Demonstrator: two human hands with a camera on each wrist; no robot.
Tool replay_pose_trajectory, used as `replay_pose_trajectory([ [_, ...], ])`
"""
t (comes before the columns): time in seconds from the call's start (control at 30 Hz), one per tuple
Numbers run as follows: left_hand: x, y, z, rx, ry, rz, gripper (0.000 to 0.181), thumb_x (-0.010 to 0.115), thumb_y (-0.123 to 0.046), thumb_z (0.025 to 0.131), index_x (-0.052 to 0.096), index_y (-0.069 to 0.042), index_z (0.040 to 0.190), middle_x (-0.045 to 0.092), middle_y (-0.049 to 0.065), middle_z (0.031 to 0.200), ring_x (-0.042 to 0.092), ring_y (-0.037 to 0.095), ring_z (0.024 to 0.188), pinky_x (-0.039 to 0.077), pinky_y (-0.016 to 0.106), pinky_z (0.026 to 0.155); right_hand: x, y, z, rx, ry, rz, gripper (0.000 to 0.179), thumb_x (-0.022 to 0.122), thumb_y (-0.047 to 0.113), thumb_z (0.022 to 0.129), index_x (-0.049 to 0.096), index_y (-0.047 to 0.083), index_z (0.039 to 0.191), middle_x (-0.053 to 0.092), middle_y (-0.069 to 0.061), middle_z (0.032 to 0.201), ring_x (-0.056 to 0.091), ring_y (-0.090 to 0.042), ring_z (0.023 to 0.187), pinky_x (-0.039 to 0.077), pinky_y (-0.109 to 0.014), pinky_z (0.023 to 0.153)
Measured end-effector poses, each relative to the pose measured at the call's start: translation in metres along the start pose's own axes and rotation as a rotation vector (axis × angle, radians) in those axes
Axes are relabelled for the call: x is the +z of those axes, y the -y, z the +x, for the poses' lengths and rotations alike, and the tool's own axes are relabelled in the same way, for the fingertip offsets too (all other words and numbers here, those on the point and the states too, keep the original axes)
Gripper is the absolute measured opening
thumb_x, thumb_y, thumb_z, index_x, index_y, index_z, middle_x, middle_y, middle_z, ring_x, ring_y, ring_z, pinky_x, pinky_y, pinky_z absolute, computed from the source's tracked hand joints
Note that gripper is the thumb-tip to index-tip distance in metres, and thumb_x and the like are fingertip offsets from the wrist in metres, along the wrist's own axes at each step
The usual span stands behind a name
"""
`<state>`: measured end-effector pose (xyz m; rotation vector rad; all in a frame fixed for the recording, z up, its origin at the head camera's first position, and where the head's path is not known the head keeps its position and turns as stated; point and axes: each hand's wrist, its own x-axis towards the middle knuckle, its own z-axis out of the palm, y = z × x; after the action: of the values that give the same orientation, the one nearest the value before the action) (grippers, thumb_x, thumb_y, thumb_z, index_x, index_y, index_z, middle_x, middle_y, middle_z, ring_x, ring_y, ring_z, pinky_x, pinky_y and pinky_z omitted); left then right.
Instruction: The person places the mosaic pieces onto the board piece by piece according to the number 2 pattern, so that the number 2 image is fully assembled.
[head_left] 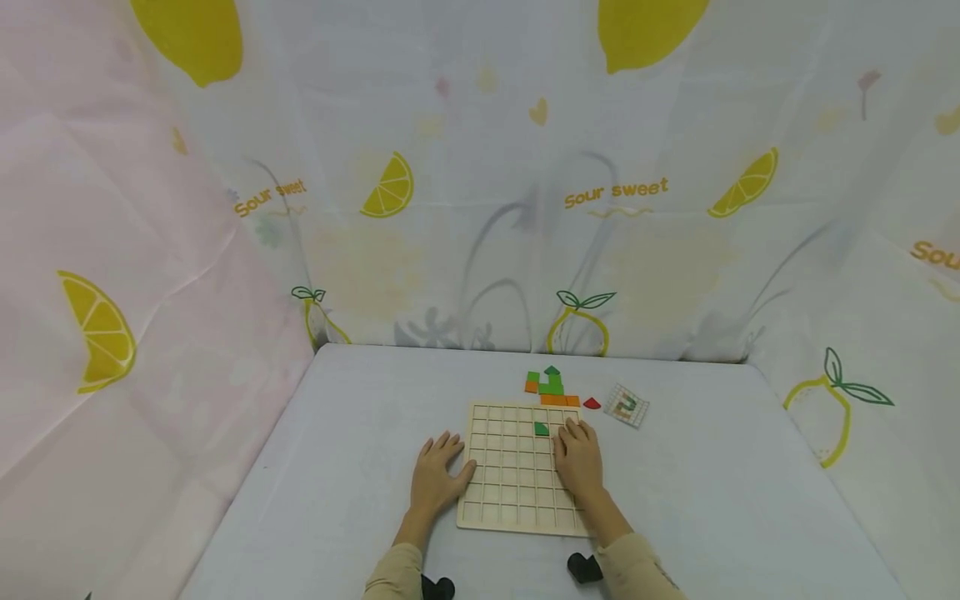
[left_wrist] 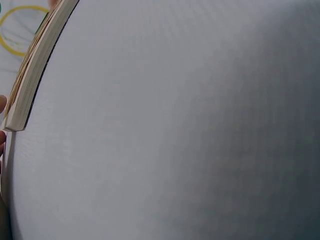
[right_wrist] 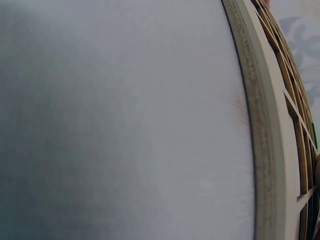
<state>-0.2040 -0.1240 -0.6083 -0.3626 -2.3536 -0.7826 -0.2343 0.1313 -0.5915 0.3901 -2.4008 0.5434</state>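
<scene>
A pale wooden grid board (head_left: 510,479) lies on the white table. One green piece with a curved edge (head_left: 542,428) sits in a cell near its upper right. My left hand (head_left: 438,477) rests beside the board's left edge, fingers spread, thumb at the rim. Over the board's right side lies my right hand (head_left: 579,458), its fingers pointing away from me and fingertips close to the green piece. What is under the right fingers is hidden. The left wrist view shows the board's side (left_wrist: 37,70); the right wrist view shows its edge (right_wrist: 262,115).
Beyond the board lie green pieces (head_left: 555,387), orange pieces (head_left: 558,400) and a red piece (head_left: 592,403). A pattern card (head_left: 627,406) lies to their right. Dark heart-shaped things (head_left: 585,568) show near both sleeves. A printed cloth wall (head_left: 480,250) rises behind the table.
</scene>
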Motion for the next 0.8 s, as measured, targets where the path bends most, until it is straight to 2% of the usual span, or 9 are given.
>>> replay_pose_trajectory([
  [0.17, -0.0016, -0.0015, 0.0008, -0.049, 0.051, -0.015, 0.036, 0.071, -0.028, 0.075, 0.071, 0.0, 0.099, 0.069, 0.016, 0.107, 0.06, 0.036, 0.109, 0.039, 0.053, 0.102, -0.0034, 0.001, 0.0002, 0.05, 0.015, 0.003, 0.013, 0.068, 0.002, 0.078, 0.071, -0.008, 0.085, 0.068, -0.025, 0.098, 0.061, -0.043, 0.095, 0.051, -0.05, 0.087],
  [0.33, -0.002, 0.0, 0.0016, -0.083, 0.103, 0.003, 0.038, 0.071, -0.029, 0.075, 0.07, -0.002, 0.102, 0.068, 0.013, 0.11, 0.058, 0.034, 0.113, 0.037, 0.051, 0.105, -0.0043, 0.0042, -0.0005, 0.009, -0.032, 0.002, 0.009, 0.07, 0.0, 0.074, 0.071, -0.008, 0.079, 0.07, -0.023, 0.086, 0.065, -0.039, 0.082, 0.054, -0.048, 0.075],
  [0.43, -0.0016, 0.0004, 0.0018, -0.083, 0.106, 0.006, 0.038, 0.071, -0.029, 0.076, 0.07, -0.002, 0.103, 0.068, 0.013, 0.111, 0.058, 0.033, 0.114, 0.037, 0.05, 0.106, -0.0035, 0.0051, -0.0014, -0.009, -0.069, -0.001, 0.008, 0.071, -0.001, 0.073, 0.071, -0.007, 0.076, 0.07, -0.021, 0.083, 0.065, -0.037, 0.077, 0.055, -0.047, 0.07],
  [0.6, 0.0, 0.001, 0.0016, -0.078, 0.097, -0.001, 0.038, 0.07, -0.029, 0.076, 0.07, -0.002, 0.103, 0.068, 0.013, 0.11, 0.058, 0.033, 0.113, 0.037, 0.05, 0.105, -0.001, 0.0027, -0.0032, -0.006, -0.115, 0.017, 0.008, 0.071, -0.001, 0.071, 0.071, -0.008, 0.076, 0.071, -0.02, 0.083, 0.064, -0.036, 0.074, 0.055, -0.047, 0.067],
  [0.8, -0.0014, 0.0, 0.0023, -0.088, 0.105, -0.001, 0.039, 0.07, -0.03, 0.076, 0.07, -0.002, 0.103, 0.068, 0.013, 0.111, 0.058, 0.032, 0.114, 0.037, 0.049, 0.106, 0.0015, 0.0004, -0.0039, 0.006, -0.126, 0.029, 0.012, 0.068, 0.0, 0.071, 0.071, -0.009, 0.079, 0.071, -0.02, 0.085, 0.064, -0.036, 0.076, 0.054, -0.049, 0.067],
])
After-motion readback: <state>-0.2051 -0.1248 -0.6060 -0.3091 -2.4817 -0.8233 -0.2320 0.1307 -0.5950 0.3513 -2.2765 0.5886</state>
